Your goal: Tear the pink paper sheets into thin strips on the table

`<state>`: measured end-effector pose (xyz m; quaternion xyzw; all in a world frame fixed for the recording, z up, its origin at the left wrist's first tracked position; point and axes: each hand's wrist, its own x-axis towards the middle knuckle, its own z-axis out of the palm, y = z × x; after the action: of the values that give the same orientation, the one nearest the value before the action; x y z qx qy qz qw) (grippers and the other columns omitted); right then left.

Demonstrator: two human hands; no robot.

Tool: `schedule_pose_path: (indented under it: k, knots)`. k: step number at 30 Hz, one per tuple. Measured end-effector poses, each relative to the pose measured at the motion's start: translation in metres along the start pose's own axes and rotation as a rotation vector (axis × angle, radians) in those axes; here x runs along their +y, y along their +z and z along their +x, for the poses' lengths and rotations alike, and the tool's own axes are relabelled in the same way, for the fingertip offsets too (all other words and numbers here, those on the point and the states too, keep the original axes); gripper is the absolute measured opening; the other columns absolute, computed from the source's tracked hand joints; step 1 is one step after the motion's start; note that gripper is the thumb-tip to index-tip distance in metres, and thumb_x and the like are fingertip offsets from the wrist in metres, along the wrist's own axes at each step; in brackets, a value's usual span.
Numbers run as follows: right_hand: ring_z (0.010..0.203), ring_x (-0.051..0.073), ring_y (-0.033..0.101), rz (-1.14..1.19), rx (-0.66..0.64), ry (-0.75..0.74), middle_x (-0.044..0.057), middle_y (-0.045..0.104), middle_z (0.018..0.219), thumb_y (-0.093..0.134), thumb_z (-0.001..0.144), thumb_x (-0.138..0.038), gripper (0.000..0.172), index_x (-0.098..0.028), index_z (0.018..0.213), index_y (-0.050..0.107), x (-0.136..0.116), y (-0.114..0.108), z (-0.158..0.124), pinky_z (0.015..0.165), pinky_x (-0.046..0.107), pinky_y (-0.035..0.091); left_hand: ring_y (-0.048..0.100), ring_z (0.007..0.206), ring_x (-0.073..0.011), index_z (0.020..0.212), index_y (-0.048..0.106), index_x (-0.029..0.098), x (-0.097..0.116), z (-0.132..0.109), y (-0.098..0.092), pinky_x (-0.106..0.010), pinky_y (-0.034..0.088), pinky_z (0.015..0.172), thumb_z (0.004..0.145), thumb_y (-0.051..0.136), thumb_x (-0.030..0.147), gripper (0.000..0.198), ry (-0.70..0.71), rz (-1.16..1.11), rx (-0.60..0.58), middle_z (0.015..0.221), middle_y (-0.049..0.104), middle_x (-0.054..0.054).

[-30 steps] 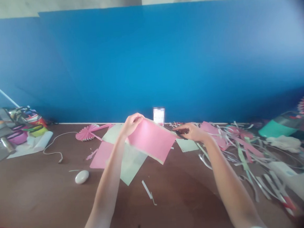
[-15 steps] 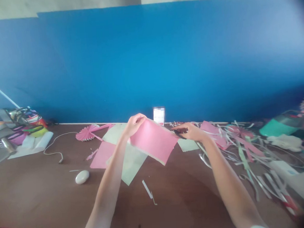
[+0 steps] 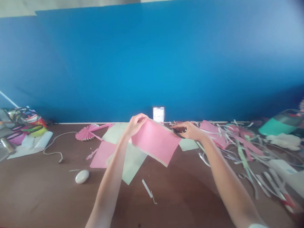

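Note:
My left hand [image 3: 135,123] pinches the upper corner of a pink paper sheet [image 3: 156,141] and holds it tilted above the brown table [image 3: 43,191]. My right hand [image 3: 188,130] is closed on dark scissors [image 3: 176,132] at the sheet's right edge, their blades against the paper. Under the sheet lie a pale green sheet [image 3: 130,160] and a second pink sheet [image 3: 102,155].
Paper strips and scraps [image 3: 245,152] pile up on the right. A pink folded fan [image 3: 87,132], a white cord [image 3: 54,148] and a white oval object [image 3: 81,176] lie on the left, with cluttered containers [image 3: 25,126] at far left. A blue board [image 3: 148,58] stands behind.
My right hand with the scissors has shifted slightly left along the pink sheet's edge. The left hand has barely moved.

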<state>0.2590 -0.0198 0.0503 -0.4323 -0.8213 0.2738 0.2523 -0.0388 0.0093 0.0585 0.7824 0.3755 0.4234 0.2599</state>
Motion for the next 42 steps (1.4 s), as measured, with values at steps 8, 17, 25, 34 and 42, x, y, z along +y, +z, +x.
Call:
schedule_pose_path:
  k: [8, 17, 25, 34, 42]
  knots:
    - [0.076, 0.018, 0.061, 0.023, 0.013, -0.017, 0.005, 0.07, 0.093, 0.058, 0.075, -0.028, 0.038, -0.022, 0.112, 0.067, 0.005, 0.002, 0.002, 0.065, 0.027, 0.048, 0.059, 0.09, -0.0186, 0.094, 0.062, 0.017, -0.001, 0.0, 0.002, -0.028, 0.043, 0.079, 0.091, 0.041, 0.039, 0.03, -0.005, -0.024, 0.013, 0.098, 0.065, -0.005]
    - [0.087, 0.021, 0.063, -0.004, -0.001, -0.035, 0.004, 0.068, 0.105, 0.059, 0.073, -0.027, 0.041, -0.025, 0.114, 0.065, 0.002, -0.003, -0.001, 0.076, 0.031, 0.051, 0.059, 0.088, -0.0181, 0.094, 0.062, 0.018, -0.002, 0.0, 0.0, -0.029, 0.044, 0.079, 0.091, 0.041, 0.04, 0.03, -0.006, -0.013, 0.009, 0.097, 0.065, -0.005]
    - [0.095, 0.021, 0.062, 0.005, -0.05, -0.006, 0.004, 0.065, 0.114, 0.057, 0.074, -0.023, 0.04, -0.024, 0.112, 0.065, 0.01, -0.008, -0.003, 0.08, 0.031, 0.051, 0.058, 0.087, -0.017, 0.093, 0.061, 0.018, -0.002, -0.001, -0.009, -0.028, 0.043, 0.078, 0.091, 0.042, 0.039, 0.028, -0.007, 0.027, 0.029, 0.097, 0.064, -0.004]
    - [0.076, 0.018, 0.062, 0.135, -0.143, 0.04, 0.007, 0.069, 0.096, 0.056, 0.073, -0.022, 0.041, -0.02, 0.113, 0.065, 0.005, -0.012, -0.007, 0.063, 0.026, 0.049, 0.058, 0.091, -0.0185, 0.094, 0.061, 0.019, 0.001, -0.002, -0.008, -0.03, 0.043, 0.082, 0.09, 0.041, 0.04, 0.03, -0.02, 0.03, 0.02, 0.1, 0.064, -0.005]
    - [0.061, 0.013, 0.057, 0.13, -0.109, 0.026, 0.006, 0.069, 0.084, 0.059, 0.073, -0.026, 0.043, -0.017, 0.114, 0.065, 0.004, -0.004, -0.003, 0.054, 0.024, 0.044, 0.058, 0.09, -0.018, 0.094, 0.062, 0.019, 0.002, 0.0, -0.002, -0.029, 0.043, 0.081, 0.091, 0.041, 0.039, 0.03, 0.006, 0.003, -0.021, 0.1, 0.065, -0.005]
